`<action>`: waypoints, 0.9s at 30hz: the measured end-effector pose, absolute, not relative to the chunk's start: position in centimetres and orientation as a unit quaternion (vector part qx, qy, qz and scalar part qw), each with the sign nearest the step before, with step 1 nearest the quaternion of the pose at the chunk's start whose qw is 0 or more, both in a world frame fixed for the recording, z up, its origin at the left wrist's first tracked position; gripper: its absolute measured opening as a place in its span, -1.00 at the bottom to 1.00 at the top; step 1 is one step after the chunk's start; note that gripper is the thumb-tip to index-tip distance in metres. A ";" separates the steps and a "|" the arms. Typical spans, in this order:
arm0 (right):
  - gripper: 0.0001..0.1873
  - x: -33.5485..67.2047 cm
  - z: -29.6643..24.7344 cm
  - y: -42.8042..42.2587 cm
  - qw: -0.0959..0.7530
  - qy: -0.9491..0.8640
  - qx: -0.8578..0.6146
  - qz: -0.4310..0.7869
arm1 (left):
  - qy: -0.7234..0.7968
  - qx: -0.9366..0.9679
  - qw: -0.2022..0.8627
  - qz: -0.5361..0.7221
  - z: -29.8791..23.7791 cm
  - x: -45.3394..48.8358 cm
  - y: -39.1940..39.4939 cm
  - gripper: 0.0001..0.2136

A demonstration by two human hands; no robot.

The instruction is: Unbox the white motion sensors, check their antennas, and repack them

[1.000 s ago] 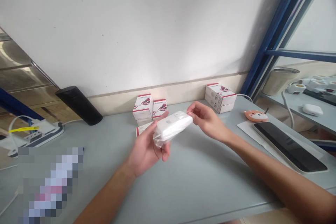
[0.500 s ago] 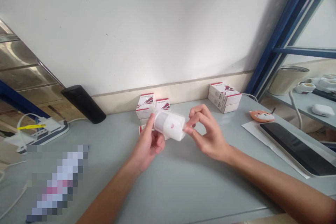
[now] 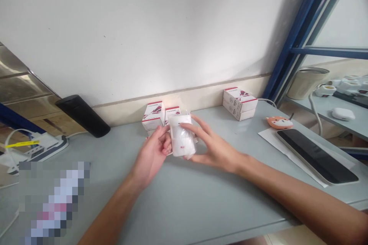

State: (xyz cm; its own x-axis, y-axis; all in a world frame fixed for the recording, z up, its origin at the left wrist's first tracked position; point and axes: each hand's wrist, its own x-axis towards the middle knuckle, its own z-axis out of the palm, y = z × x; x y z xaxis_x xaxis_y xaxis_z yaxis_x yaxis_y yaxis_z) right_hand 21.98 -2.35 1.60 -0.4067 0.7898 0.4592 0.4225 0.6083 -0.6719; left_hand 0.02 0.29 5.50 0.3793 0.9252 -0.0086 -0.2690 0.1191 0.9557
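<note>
A white plastic device with a small red mark, wrapped in a clear plastic bag [image 3: 182, 141], is held upright above the desk; its exact kind does not show. My left hand [image 3: 153, 152] grips it along its left edge, thumb and curled fingers against the side. From the right, my right hand [image 3: 215, 145] clasps it, with the index finger across its upper front and the thumb low by its bottom corner. Behind it, partly covered, stand small white-and-red boxes [image 3: 153, 115].
More white-and-red boxes [image 3: 240, 103] sit by the wall at right. An orange animal-shaped item [image 3: 279, 122] and a black-faced tablet-like device [image 3: 317, 156] lie to the right. At left are a black cylinder [image 3: 83, 115], a power strip [image 3: 47, 148] and a blurred-out item [image 3: 57, 203].
The wrapped device has turned from lying sideways to upright. My right hand has gone from pinching the bag's end to clasping the device's right side. The view has shifted slightly.
</note>
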 end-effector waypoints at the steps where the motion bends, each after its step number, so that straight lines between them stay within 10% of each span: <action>1: -0.04 21.9 1.6 -2.3 0.420 -0.790 -0.366 0.257 | 0.330 0.497 0.671 0.441 5.7 -0.1 0.3 -0.64; 9: -0.11 21.1 3.2 -2.3 0.520 -0.601 -0.324 0.513 | 0.470 0.634 0.431 0.438 6.0 -1.6 0.5 -0.58; 14: -0.24 22.0 3.4 -1.2 0.555 -0.567 -0.397 0.462 | 0.454 0.829 0.147 0.291 4.4 -3.1 2.2 -0.47; 27: -0.39 22.6 1.0 0.2 0.580 -0.528 -0.502 0.364 | 0.411 0.854 0.086 0.307 2.6 -2.6 2.0 -0.56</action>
State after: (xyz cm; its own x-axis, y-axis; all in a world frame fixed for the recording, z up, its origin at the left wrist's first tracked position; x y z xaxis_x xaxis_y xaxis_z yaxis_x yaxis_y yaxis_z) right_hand 22.60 0.18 1.03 0.1762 0.9529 0.2471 0.1073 0.2309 -0.9670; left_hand -2.56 1.98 2.56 0.4737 0.7544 0.4544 0.6492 -0.6478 0.3987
